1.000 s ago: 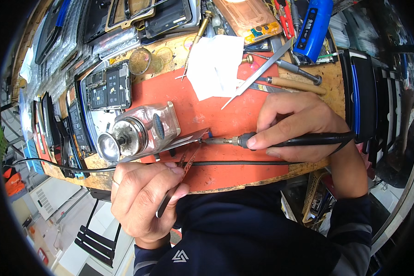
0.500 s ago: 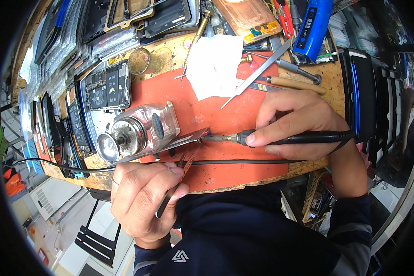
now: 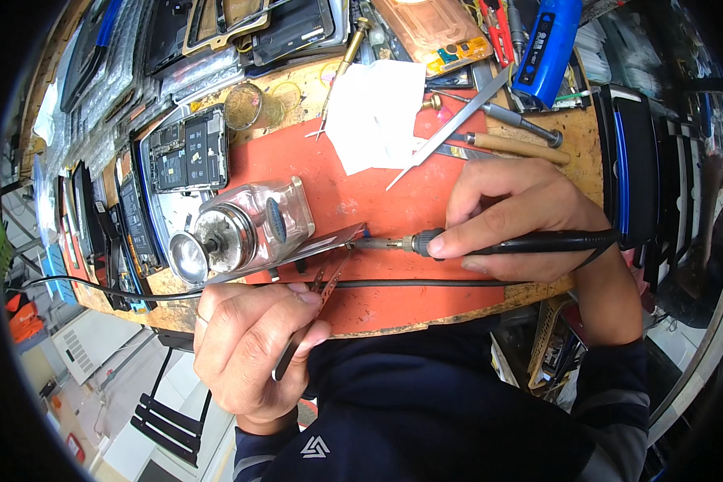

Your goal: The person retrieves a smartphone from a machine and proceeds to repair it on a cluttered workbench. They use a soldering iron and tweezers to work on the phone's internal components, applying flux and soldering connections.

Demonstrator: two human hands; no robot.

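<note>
In my left hand [image 3: 253, 341], pinched between thumb and fingers, is a pair of tweezers [image 3: 326, 293] with its tips pointing up and away. My right hand [image 3: 530, 213] grips a black-handled soldering iron [image 3: 530, 241]. Its metal tip reaches left to the end of a thin, flat phone part [image 3: 329, 240], whose exact kind I cannot make out. This part leans tilted along a clear glass bottle [image 3: 285, 210] with a metal pump top, lying toward the left. A black cable [image 3: 418, 283] runs across, close above my left hand's fingers.
An orange-red mat [image 3: 426, 307] covers the wooden bench. White paper [image 3: 373, 116], a long blade [image 3: 450, 132], a screwdriver [image 3: 522, 122] and a wooden-handled tool [image 3: 518, 148] lie beyond my hands. An opened phone [image 3: 189, 153] sits at left, near stacked phone parts [image 3: 124, 76]. A blue device [image 3: 545, 56] stands far right.
The soldering iron's tip has shifted slightly left, against the end of the flat part. My left hand and the tweezers have hardly moved.
</note>
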